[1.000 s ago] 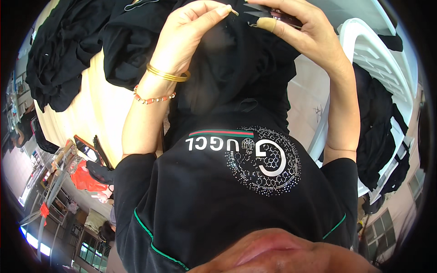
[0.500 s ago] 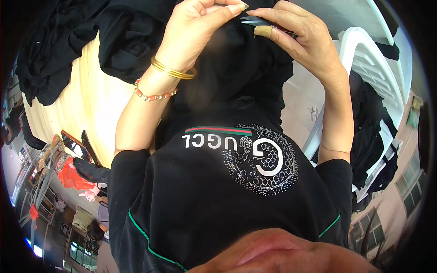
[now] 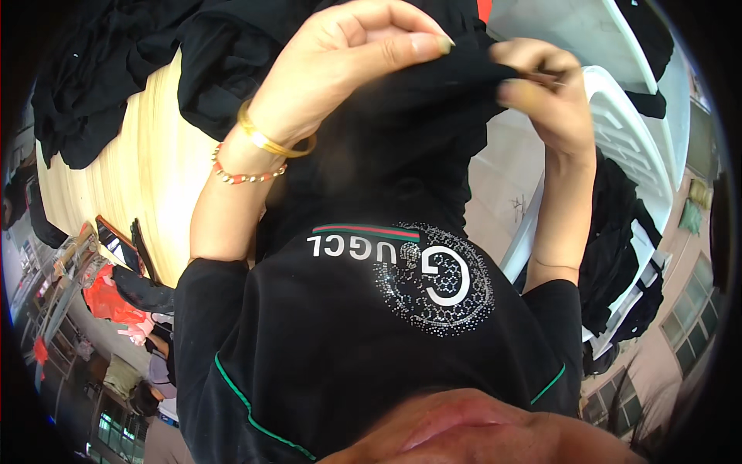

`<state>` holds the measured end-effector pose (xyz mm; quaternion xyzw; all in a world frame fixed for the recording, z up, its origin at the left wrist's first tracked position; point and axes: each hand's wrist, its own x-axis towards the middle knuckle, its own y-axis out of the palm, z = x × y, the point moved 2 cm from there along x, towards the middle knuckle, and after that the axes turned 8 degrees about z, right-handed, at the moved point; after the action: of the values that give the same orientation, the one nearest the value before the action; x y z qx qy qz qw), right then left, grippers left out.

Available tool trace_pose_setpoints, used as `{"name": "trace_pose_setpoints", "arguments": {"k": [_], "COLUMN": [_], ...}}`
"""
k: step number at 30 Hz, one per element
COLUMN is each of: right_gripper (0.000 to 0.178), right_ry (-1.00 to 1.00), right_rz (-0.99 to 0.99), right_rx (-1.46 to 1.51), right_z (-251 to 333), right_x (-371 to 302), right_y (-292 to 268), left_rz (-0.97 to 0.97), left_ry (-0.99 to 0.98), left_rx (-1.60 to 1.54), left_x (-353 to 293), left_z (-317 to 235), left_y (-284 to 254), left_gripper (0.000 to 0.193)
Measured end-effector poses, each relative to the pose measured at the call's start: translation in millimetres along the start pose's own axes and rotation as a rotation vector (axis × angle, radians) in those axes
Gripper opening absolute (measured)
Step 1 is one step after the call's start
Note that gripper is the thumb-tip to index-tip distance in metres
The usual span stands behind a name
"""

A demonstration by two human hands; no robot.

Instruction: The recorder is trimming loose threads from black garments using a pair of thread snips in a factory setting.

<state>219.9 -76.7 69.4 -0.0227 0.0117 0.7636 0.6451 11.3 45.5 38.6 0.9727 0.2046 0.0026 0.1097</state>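
Note:
A black cloth [image 3: 433, 93] is stretched between my two hands over my lap. My left hand [image 3: 332, 66], with a gold bangle and a beaded bracelet at the wrist, is closed, thumb and forefinger pinching at the cloth's upper edge. My right hand [image 3: 553, 97] is closed on the cloth's right end and smeared by motion; a tan wrap covers one of its digits. A thin dark object [image 3: 545, 77] shows in the right palm, perhaps the small snips seen earlier; its blades are hidden.
More black cloth [image 3: 85, 100] lies heaped on a pale wooden tabletop [image 3: 124, 201] at left. At right is a white plastic chair [image 3: 630, 147] with black garments [image 3: 618, 224] beside and behind it. A red cloth [image 3: 112, 298] lies further left, near another person [image 3: 158, 379].
My right hand has moved right and down and now grips the cloth, pulling it taut. The snips' blades no longer show. My left hand has come slightly lower, still pinching.

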Motion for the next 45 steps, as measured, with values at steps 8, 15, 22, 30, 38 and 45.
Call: {"name": "trace_pose_setpoints", "arguments": {"k": [8,15,22,30,38,45], "right_gripper": [0.013,0.036,0.041,0.038,0.031,0.027], "right_ry": [-0.215,-0.170,-0.340,-0.313,-0.318,-0.054], "right_rz": [-0.359,-0.276,-0.112,-0.107,-0.127,-0.297], "right_rx": [0.032,-0.489,-0.814,-0.852,-0.804,-0.413], "right_z": [0,2,15,16,13,-19], "right_x": [-18,3,19,16,18,6], "right_y": [-49,-8,21,22,17,-1], "left_rz": [-0.069,-0.121,-0.092,-0.074,-0.070,-0.097], "left_ry": [0.045,0.090,0.123,0.116,0.131,0.052], "left_rx": [-0.272,-0.180,-0.129,-0.081,-0.093,0.049], "left_x": [-12,-11,-7,-6,-4,-5], "left_z": [-17,-4,-8,-3,-2,18], "left_y": [14,5,15,16,18,-1], "left_gripper": [0.025,0.022,0.022,0.022,0.022,0.025]}}
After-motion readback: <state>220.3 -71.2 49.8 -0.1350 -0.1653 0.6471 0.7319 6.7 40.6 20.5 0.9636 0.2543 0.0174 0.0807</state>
